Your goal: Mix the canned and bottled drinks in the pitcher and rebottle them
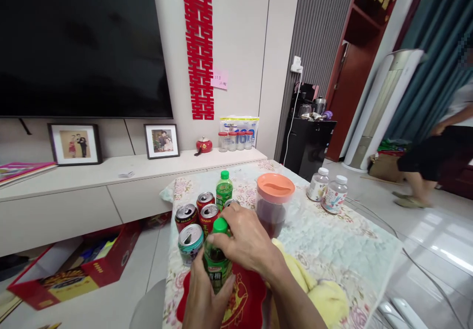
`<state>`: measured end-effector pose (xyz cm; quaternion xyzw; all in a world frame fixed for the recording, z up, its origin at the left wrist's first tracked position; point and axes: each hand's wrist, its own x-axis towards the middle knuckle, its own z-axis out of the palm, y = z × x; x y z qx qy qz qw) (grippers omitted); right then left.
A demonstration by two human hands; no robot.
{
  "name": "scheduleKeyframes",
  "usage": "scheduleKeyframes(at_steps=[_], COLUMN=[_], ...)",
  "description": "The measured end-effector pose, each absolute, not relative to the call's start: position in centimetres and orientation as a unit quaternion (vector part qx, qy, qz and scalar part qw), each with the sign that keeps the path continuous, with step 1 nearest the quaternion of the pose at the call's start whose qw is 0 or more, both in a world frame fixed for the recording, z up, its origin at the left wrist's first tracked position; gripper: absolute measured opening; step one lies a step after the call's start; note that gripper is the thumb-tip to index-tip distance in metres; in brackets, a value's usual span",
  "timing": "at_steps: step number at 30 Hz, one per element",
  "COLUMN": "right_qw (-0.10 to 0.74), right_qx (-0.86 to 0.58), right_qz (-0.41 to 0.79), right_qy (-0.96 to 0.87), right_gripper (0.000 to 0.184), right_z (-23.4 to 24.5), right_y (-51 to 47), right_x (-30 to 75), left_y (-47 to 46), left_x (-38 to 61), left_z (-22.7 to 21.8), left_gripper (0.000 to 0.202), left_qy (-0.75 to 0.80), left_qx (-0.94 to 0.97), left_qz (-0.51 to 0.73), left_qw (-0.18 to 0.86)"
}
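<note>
A green-capped drink bottle stands upright over a red scalloped tray. My left hand is wrapped round its lower body. My right hand curls round its upper part just below the cap, thumb in front, hiding some of the bottle. Close by on the left are several opened drink cans, among them a teal can and a dark red can. A second green bottle stands behind the cans. Beyond my right hand is a plastic jug of dark liquid with an orange lid.
A yellow cloth lies under my right forearm on the flowered tablecloth. Two white-capped bottles, one a labelled bottle, stand at the right. A low cabinet runs along the wall. A person is at far right.
</note>
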<state>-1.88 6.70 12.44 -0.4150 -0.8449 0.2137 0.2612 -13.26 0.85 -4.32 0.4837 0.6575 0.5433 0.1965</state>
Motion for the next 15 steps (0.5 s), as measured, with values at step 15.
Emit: scheduleKeyframes(at_steps=[15], right_qw=[0.507], right_qx=[-0.386], right_qz=[0.062], right_qy=[-0.768], right_gripper=[0.022], right_z=[17.3], right_y=[1.4], right_x=[9.0], left_y=[-2.7], left_x=[-7.4], left_z=[-2.5], left_gripper=[0.059], left_qy=[0.564], left_qx=[0.585], left_qz=[0.582], left_qw=[-0.021])
